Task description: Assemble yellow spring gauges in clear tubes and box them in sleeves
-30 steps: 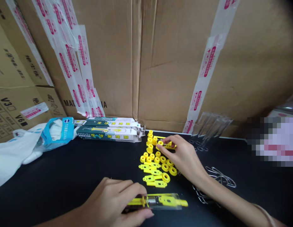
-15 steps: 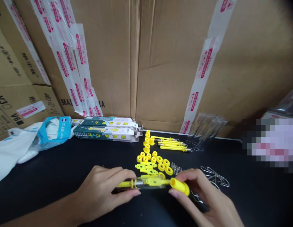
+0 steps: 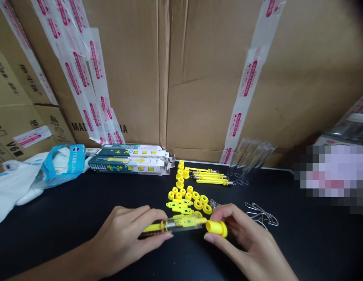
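My left hand (image 3: 134,238) is closed around a clear spring scale tube (image 3: 185,227), which lies level. Inside the tube are a yellow strip and a silver spring, and a yellow threaded tip (image 3: 202,221) sticks out at its right end. Between thumb and fingers, my right hand (image 3: 240,238) pinches a yellow flanged end cap (image 3: 217,228). The cap's hollow end faces left, right beside the threaded tip; whether they touch I cannot tell. Just behind my hands lie yellow rings (image 3: 198,204) and flat yellow slotted pieces (image 3: 181,210).
Yellow strips with springs (image 3: 212,182) lie farther back, near clear tubes (image 3: 251,156). Bent wire hooks (image 3: 263,214) are on the right, printed boxes (image 3: 128,164) at back left. A blue-and-clear bag (image 3: 64,164) sits far left. Cardboard (image 3: 210,78) walls the table's back.
The yellow end cap has turned from tilted to nearly level and shifted slightly left, in line with the tube's threaded tip. The tube's right end has risen a little.
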Motion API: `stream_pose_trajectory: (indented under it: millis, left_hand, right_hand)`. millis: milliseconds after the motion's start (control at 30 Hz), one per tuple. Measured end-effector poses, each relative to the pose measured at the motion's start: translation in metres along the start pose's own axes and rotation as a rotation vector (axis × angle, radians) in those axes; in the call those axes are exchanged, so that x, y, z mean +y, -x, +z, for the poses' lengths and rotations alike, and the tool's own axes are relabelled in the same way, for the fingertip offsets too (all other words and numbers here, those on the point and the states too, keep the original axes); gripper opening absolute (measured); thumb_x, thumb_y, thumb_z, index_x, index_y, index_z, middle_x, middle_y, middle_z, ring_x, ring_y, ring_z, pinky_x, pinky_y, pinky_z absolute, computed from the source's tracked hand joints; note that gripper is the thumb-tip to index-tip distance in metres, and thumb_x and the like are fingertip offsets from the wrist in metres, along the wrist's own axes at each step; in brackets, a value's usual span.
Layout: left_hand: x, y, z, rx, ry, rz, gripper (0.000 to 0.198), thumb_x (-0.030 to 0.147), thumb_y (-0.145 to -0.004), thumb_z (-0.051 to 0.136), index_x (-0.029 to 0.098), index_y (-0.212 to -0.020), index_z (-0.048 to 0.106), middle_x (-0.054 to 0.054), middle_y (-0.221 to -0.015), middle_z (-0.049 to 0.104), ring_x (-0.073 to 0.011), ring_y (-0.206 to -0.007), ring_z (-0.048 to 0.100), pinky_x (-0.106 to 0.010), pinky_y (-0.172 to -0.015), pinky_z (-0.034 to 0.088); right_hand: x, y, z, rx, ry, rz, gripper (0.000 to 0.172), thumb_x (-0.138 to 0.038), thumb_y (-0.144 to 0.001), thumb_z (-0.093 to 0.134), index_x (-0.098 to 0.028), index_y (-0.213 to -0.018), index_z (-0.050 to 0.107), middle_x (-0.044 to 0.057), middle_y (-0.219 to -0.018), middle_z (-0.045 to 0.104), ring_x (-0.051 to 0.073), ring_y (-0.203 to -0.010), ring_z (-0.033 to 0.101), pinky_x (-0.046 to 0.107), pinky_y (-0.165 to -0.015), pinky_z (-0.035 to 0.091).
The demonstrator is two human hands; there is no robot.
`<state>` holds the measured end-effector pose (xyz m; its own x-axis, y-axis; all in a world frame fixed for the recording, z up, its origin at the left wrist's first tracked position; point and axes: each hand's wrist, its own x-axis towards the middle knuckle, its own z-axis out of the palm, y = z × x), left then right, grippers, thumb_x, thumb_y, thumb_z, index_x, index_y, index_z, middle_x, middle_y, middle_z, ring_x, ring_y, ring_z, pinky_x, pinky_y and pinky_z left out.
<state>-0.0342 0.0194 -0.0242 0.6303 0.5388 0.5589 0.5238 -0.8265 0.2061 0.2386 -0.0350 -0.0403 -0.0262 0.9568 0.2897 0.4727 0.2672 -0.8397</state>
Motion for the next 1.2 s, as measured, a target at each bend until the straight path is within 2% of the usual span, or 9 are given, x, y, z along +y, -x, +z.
stream_pose_trajectory:
  millis: [267, 467, 567, 667, 800, 900, 1033, 1100, 1200]
  left_hand:
    - [0.002, 0.001, -0.002, -0.042, -0.028, 0.053, 0.015, 0.039, -0.1, 0.056, 0.027, -0.104, 0.064, 0.011, -0.073, 0.07, -0.0083, -0.054, 0.065, -0.027, -0.056, 0.039]
    - [0.002, -0.004, -0.002, -0.003, -0.062, 0.069, 0.017, 0.039, -0.101, 0.053, 0.027, -0.1, 0.065, 0.01, -0.073, 0.07, -0.0094, -0.054, 0.067, -0.028, -0.055, 0.039]
    - [0.001, -0.006, -0.002, 0.002, -0.034, 0.046, 0.017, 0.04, -0.101, 0.054, 0.027, -0.101, 0.065, 0.01, -0.076, 0.071, -0.0088, -0.057, 0.068, -0.027, -0.055, 0.038]
    - [0.001, -0.006, -0.002, 0.005, -0.025, 0.029, 0.018, 0.041, -0.101, 0.054, 0.026, -0.101, 0.065, 0.009, -0.077, 0.072, -0.009, -0.059, 0.069, -0.026, -0.054, 0.038]
    - [-0.001, -0.006, -0.001, 0.031, 0.012, -0.007, 0.014, 0.038, -0.098, 0.059, 0.027, -0.101, 0.067, 0.007, -0.078, 0.072, -0.0094, -0.061, 0.069, -0.023, -0.056, 0.042]
    - [-0.001, -0.006, -0.001, 0.025, 0.07, -0.045, 0.008, 0.032, -0.093, 0.067, 0.027, -0.1, 0.067, 0.007, -0.077, 0.071, -0.0095, -0.06, 0.068, -0.021, -0.057, 0.043]
    - [0.001, -0.005, -0.002, -0.003, 0.14, -0.053, 0.016, 0.027, -0.085, 0.074, 0.027, -0.099, 0.067, 0.007, -0.078, 0.071, -0.01, -0.061, 0.067, -0.022, -0.059, 0.043]
    - [0.001, -0.005, -0.003, -0.014, 0.169, -0.066, 0.019, 0.028, -0.082, 0.075, 0.028, -0.099, 0.068, 0.007, -0.075, 0.069, -0.0105, -0.06, 0.066, -0.022, -0.058, 0.043]
    - [0.0, -0.006, -0.003, -0.043, 0.201, -0.083, 0.015, 0.028, -0.086, 0.071, 0.027, -0.101, 0.068, 0.006, -0.073, 0.065, -0.0107, -0.061, 0.063, -0.022, -0.06, 0.043]
  right_hand:
    - [0.001, -0.003, 0.0, -0.092, -0.108, 0.074, 0.017, -0.036, -0.084, 0.074, -0.024, -0.092, 0.065, 0.003, -0.089, 0.074, 0.021, -0.077, 0.075, 0.027, -0.071, 0.063]
    - [-0.002, -0.003, 0.002, -0.003, -0.194, 0.082, 0.018, -0.033, -0.08, 0.078, -0.025, -0.092, 0.069, 0.002, -0.091, 0.071, 0.021, -0.082, 0.073, 0.027, -0.074, 0.062]
    - [-0.007, -0.003, 0.002, -0.01, -0.192, 0.013, 0.015, -0.032, -0.085, 0.072, -0.026, -0.099, 0.072, 0.005, -0.102, 0.07, 0.022, -0.094, 0.071, 0.029, -0.081, 0.061]
    - [-0.01, -0.002, 0.002, -0.008, -0.175, -0.025, 0.021, -0.034, -0.089, 0.068, -0.027, -0.108, 0.073, 0.008, -0.114, 0.068, 0.024, -0.106, 0.067, 0.031, -0.089, 0.059]
    - [-0.01, -0.001, -0.001, -0.038, -0.196, -0.039, 0.026, -0.037, -0.094, 0.063, -0.028, -0.117, 0.072, 0.009, -0.122, 0.065, 0.024, -0.115, 0.065, 0.029, -0.093, 0.058]
    - [-0.007, -0.002, -0.002, -0.095, -0.229, -0.029, 0.026, -0.033, -0.096, 0.06, -0.031, -0.12, 0.07, 0.007, -0.125, 0.065, 0.022, -0.117, 0.065, 0.028, -0.094, 0.058]
    - [0.0, -0.002, 0.0, -0.137, -0.325, 0.051, 0.031, -0.031, -0.095, 0.063, -0.034, -0.126, 0.066, 0.004, -0.125, 0.068, 0.022, -0.115, 0.067, 0.031, -0.096, 0.058]
    - [0.003, -0.002, 0.001, -0.125, -0.385, 0.082, 0.03, -0.031, -0.094, 0.065, -0.032, -0.124, 0.066, 0.004, -0.119, 0.072, 0.022, -0.11, 0.07, 0.031, -0.092, 0.06]
    - [0.005, -0.003, 0.002, -0.079, -0.429, 0.121, 0.024, -0.032, -0.089, 0.071, -0.028, -0.113, 0.069, 0.005, -0.11, 0.076, 0.022, -0.101, 0.073, 0.03, -0.082, 0.063]
